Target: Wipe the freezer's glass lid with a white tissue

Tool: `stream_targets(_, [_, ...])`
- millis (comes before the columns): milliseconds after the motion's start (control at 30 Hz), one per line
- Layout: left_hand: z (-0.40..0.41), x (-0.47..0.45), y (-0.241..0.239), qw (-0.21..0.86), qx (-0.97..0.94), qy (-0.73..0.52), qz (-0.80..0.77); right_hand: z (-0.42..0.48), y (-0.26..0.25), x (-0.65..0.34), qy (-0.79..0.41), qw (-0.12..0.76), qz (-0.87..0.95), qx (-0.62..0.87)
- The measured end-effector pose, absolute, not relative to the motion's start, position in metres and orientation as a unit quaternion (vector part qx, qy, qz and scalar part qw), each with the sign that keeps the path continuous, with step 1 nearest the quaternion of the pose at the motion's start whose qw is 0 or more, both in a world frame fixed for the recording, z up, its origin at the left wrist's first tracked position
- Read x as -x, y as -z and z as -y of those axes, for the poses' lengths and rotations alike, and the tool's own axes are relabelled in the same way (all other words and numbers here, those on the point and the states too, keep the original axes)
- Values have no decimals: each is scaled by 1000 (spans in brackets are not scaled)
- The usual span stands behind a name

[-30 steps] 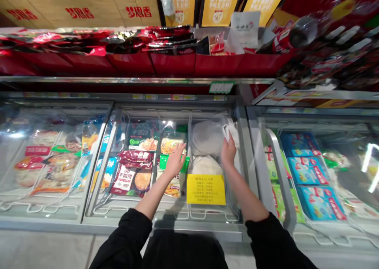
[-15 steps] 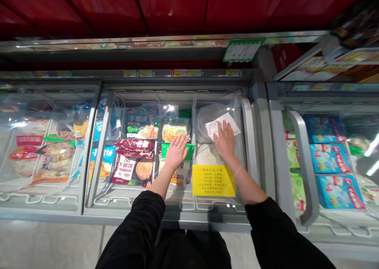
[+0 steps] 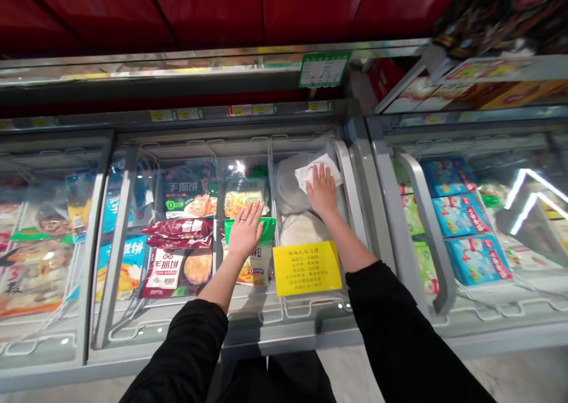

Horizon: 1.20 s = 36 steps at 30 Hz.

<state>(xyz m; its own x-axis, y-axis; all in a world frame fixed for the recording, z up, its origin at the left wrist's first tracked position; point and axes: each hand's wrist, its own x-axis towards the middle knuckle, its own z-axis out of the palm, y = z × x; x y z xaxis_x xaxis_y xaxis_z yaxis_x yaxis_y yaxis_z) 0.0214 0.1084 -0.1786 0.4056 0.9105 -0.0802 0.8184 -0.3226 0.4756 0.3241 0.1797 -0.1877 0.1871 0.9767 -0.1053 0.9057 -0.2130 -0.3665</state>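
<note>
Both hands flat on clear glass freezer lid [image 3: 248,154]: right hand [image 3: 322,191] pressing white folded cloth [image 3: 317,172], now shifted left vs 0.5 s ago; left hand [image 3: 246,231] open, holding nothing.

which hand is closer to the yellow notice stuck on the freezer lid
Left, though only slightly. The left hand lies flat just up and left of the yellow notice; the right hand presses a white cloth farther up the glass.

Glossy glass lid [image 3: 248,308], matt white cloth [image 3: 310,172], brushed-metal frame [image 3: 355,154].
</note>
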Motion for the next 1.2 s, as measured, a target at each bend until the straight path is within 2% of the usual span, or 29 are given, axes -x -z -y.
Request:
stream_targets(133, [-110, -20, 179, 221, -810, -103, -532, -168, 187, -304, -152, 91, 663, 727])
stream_targets(300, [-108, -25, 172, 171, -821, -58, -541, -126, 186, -296, -99, 82, 610, 782])
stream_targets(600, [-138, -86, 166, 126, -800, -23, -586, -187, 180, -295, -84, 82, 603, 789])
stream_targets(867, [-143, -103, 179, 108, -791, -85, -597, -108, 200, -291, -47, 95, 621, 777])
stream_targets(1100, [-143, -104, 182, 98, -788, -96, -600, -176, 194, -305, -78, 89, 643, 756])
stream_targets(1200, [-144, -103, 181, 97, -792, -89, -597, -176, 189, -307, -99, 84, 678, 724])
